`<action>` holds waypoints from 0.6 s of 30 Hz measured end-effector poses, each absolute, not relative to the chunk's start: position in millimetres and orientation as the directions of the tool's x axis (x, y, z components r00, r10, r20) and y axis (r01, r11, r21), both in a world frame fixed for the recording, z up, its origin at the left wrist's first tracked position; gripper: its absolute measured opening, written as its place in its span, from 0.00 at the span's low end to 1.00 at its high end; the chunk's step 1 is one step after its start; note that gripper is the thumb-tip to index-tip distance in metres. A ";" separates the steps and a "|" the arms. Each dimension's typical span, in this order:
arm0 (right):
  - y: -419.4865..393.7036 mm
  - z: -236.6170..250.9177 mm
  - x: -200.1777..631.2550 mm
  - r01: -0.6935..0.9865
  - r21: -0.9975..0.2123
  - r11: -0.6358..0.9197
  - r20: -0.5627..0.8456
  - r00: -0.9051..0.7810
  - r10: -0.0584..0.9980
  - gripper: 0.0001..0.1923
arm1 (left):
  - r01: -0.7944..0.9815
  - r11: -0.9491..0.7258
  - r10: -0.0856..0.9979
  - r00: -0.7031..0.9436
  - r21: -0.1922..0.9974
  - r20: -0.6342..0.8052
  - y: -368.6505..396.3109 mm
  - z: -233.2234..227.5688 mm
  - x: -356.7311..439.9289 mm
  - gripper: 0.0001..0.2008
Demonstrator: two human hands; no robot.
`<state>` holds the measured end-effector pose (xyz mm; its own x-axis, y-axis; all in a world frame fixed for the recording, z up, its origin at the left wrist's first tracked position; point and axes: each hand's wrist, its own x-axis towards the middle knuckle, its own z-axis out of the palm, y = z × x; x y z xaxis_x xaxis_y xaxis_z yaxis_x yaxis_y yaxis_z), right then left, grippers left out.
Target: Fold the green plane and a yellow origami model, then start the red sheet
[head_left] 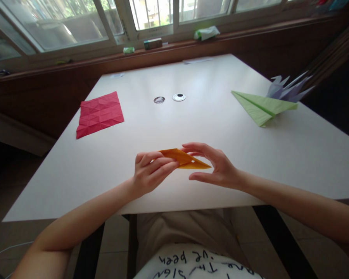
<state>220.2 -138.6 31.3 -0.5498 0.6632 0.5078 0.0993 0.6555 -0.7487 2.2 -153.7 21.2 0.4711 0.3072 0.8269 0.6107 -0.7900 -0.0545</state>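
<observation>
Your left hand [149, 173] pinches the folded orange paper [184, 159] at its left end; its long axis points right, under your open right hand [216, 166]

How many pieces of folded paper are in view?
4: an orange piece held between the left hand and right hand; a creased red sheet at the table's left; a green plane at the right; a lavender shape behind it, partly hidden.
</observation>
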 end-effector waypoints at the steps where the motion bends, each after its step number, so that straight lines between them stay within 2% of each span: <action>1: -139.2 29.9 218.9 0.110 -0.737 0.667 0.522 -0.533 0.665 0.29 | 0.604 -0.795 0.297 0.473 -0.060 0.830 -154.6 22.1 2.2 0.11; 7: -144.1 26.3 214.2 0.147 -0.701 0.698 0.569 -0.474 0.672 0.21 | 0.600 -0.779 0.193 0.506 -0.183 0.841 -156.9 25.1 0.2 0.09; 12: -144.7 27.4 217.7 0.093 -0.625 0.775 0.646 -0.495 0.580 0.21 | 0.605 -0.754 0.129 0.520 -0.258 0.844 -158.3 27.8 -1.0 0.11; 15: -145.4 26.6 218.8 0.067 -0.589 0.805 0.675 -0.507 0.536 0.24 | 0.628 -0.752 0.132 0.441 -0.200 0.888 -158.2 27.9 1.9 0.12; 18: -146.5 25.0 218.1 0.052 -0.608 0.792 0.679 -0.482 0.553 0.24 | 0.629 -0.775 0.165 0.302 -0.066 0.939 -155.4 22.2 4.1 0.18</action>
<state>218.1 -146.5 25.0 -0.4823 0.5534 0.6791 0.0519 0.7919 -0.6084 4.1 -155.4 22.2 0.3022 0.1647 0.9389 0.6287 -0.7748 -0.0664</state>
